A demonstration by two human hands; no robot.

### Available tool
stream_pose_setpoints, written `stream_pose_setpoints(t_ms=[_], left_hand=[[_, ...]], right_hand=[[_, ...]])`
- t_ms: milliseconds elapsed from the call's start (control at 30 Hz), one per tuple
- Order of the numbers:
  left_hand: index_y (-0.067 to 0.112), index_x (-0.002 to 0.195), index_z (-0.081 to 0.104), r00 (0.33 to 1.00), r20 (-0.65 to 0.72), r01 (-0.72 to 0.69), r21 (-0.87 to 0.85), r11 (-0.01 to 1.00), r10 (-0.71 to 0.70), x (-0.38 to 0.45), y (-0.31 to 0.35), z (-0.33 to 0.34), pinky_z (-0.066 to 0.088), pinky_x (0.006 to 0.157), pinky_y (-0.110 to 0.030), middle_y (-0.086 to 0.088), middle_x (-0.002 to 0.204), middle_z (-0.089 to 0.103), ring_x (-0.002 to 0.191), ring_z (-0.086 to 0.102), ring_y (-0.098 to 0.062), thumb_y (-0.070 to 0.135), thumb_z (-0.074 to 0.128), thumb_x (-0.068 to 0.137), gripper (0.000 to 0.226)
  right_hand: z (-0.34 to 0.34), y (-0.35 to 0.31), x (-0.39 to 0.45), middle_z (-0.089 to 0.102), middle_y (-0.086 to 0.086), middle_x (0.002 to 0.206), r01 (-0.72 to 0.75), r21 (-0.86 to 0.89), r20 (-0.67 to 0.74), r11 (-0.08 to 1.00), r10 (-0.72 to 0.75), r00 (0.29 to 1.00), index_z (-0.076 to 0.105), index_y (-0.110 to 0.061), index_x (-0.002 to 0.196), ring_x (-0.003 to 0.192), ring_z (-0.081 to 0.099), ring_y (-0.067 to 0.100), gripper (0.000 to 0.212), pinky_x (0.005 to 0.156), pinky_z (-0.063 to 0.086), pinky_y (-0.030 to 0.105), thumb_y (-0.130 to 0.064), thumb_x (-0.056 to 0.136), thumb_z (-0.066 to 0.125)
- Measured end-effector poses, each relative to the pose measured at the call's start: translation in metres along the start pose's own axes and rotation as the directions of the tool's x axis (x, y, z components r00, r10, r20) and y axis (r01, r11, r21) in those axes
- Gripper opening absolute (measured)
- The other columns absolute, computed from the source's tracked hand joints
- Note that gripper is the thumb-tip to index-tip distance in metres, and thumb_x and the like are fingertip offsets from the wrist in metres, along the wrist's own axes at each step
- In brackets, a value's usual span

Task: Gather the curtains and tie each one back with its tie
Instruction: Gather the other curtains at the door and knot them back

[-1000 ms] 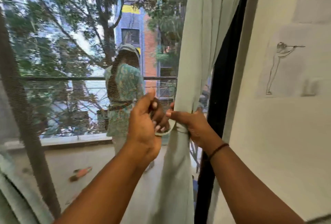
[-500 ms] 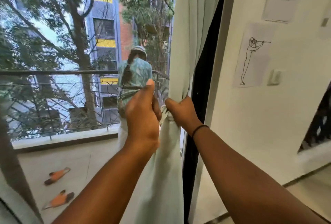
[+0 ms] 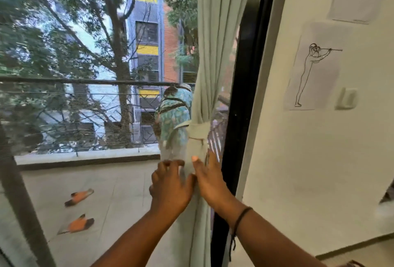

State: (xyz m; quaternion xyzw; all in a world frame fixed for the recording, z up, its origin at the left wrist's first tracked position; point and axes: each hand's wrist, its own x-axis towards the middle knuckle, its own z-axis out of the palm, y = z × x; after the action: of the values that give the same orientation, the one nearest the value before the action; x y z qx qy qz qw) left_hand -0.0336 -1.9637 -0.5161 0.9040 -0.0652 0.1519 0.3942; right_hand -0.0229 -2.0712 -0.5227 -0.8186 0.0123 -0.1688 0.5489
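Note:
A pale green curtain (image 3: 215,42) hangs gathered beside the black door frame (image 3: 245,96). A matching fabric tie (image 3: 198,131) is knotted round it at mid-height, with its tail hanging down. Below the knot, my left hand (image 3: 170,185) rests against the curtain's left side with fingers spread and loosely bent. On the curtain's right side my right hand (image 3: 210,178) lies with straight fingers, the thumb laid across the front of the fabric. Neither hand touches the tie itself.
Behind the mesh screen a person in a teal patterned top (image 3: 174,117) bends on the balcony by the railing (image 3: 85,81). Two orange slippers (image 3: 78,196) lie on the balcony floor. A white wall with a line drawing (image 3: 313,70) and a switch (image 3: 346,98) is at right.
Both hands let go of the tie and dropped below the knot onto the curtain. The tie now stays knotted on its own. The camera view shifted, and the person outside bent down.

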Motion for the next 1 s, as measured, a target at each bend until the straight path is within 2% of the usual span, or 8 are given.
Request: stream_pose_setpoints(t_ms=[100,167,267,367,467,633,800,1000], left_hand=[[0.046,0.113,0.046,0.995,-0.005,-0.098,-0.362,0.927,0.104,-0.004,0.010,0.022,0.043,0.078,-0.007,0.024,0.108,0.054,0.105,0.057,0.005,0.029,0.059,0.090,0.031],[0.043,0.112,0.043,0.993,0.002,-0.103,-0.453,0.886,0.116,-0.001,0.016,0.042,0.044,0.071,-0.001,0.031,0.103,0.053,0.095,0.054,0.020,0.018,0.062,0.089,0.040],[0.028,0.110,0.049,0.998,-0.044,-0.056,-0.481,0.875,0.040,0.007,0.017,0.069,0.048,0.071,-0.006,0.020,0.105,0.060,0.099,0.059,0.010,0.019,0.063,0.088,0.027],[0.025,0.097,0.060,0.990,-0.139,-0.088,-0.403,0.911,0.034,0.010,0.024,0.089,0.047,0.069,-0.006,0.011,0.097,0.065,0.095,0.060,0.004,0.017,0.061,0.090,0.010],[0.029,0.085,0.058,0.969,-0.247,-0.102,-0.336,0.936,0.017,0.014,0.035,0.098,0.044,0.067,-0.005,0.007,0.091,0.060,0.087,0.055,0.008,0.010,0.061,0.088,0.019],[0.010,0.090,0.059,0.972,-0.096,0.113,-0.606,0.787,-0.214,0.021,0.036,0.106,0.050,0.082,-0.051,-0.028,0.093,0.060,0.084,0.057,-0.029,0.016,0.051,0.095,0.012],[0.009,0.091,0.052,0.964,-0.028,0.165,-0.721,0.673,-0.266,0.025,0.051,0.115,0.050,0.062,-0.018,-0.008,0.077,0.055,0.071,0.053,-0.017,0.012,0.035,0.100,0.019],[0.006,0.094,0.047,0.975,0.038,0.170,-0.765,0.622,-0.219,0.027,0.052,0.122,0.046,0.079,-0.027,-0.012,0.086,0.052,0.082,0.053,-0.016,0.012,0.030,0.100,0.019]], right_hand=[[-0.013,0.027,-0.009,0.044,-0.006,0.143,0.052,0.167,0.130,0.985,-0.075,0.989,0.028,-0.035,0.144,0.130,0.043,0.009,0.057,0.110,0.036,0.033,-0.046,0.090,0.042],[-0.034,0.036,-0.012,0.052,-0.010,0.133,0.035,0.289,0.197,0.957,-0.095,0.976,0.037,-0.039,0.133,0.120,0.051,0.003,0.037,0.100,0.044,0.020,-0.028,0.098,0.041],[-0.065,0.053,-0.001,0.066,-0.024,0.097,0.030,0.334,0.233,0.942,-0.113,0.966,0.047,-0.048,0.111,0.090,0.062,-0.005,0.037,0.071,0.050,0.013,-0.013,0.099,0.045],[-0.088,0.071,0.014,0.066,-0.007,0.093,0.008,0.302,0.188,0.953,-0.067,0.980,0.058,-0.040,0.100,0.073,0.064,0.004,0.024,0.056,0.050,0.020,-0.018,0.091,0.061],[-0.100,0.080,0.025,0.066,0.006,0.083,-0.090,0.336,0.210,0.938,0.019,0.977,0.063,-0.023,0.092,0.058,0.062,0.012,0.010,0.046,0.050,0.025,-0.018,0.085,0.068],[-0.111,0.093,0.036,0.071,-0.006,0.077,0.008,0.275,0.242,0.961,-0.077,0.967,0.072,-0.016,0.085,0.070,0.065,0.002,0.007,0.066,0.048,0.010,-0.019,0.086,0.067],[-0.107,0.100,0.033,0.070,-0.009,0.084,0.049,0.269,0.184,0.962,-0.101,0.978,0.067,-0.026,0.090,0.077,0.065,0.000,0.009,0.072,0.052,0.014,-0.023,0.082,0.071],[-0.098,0.111,0.026,0.064,-0.015,0.084,0.307,0.094,0.189,0.947,-0.320,0.928,0.062,-0.027,0.094,0.080,0.062,0.000,0.006,0.071,0.048,0.007,-0.026,0.088,0.061]])
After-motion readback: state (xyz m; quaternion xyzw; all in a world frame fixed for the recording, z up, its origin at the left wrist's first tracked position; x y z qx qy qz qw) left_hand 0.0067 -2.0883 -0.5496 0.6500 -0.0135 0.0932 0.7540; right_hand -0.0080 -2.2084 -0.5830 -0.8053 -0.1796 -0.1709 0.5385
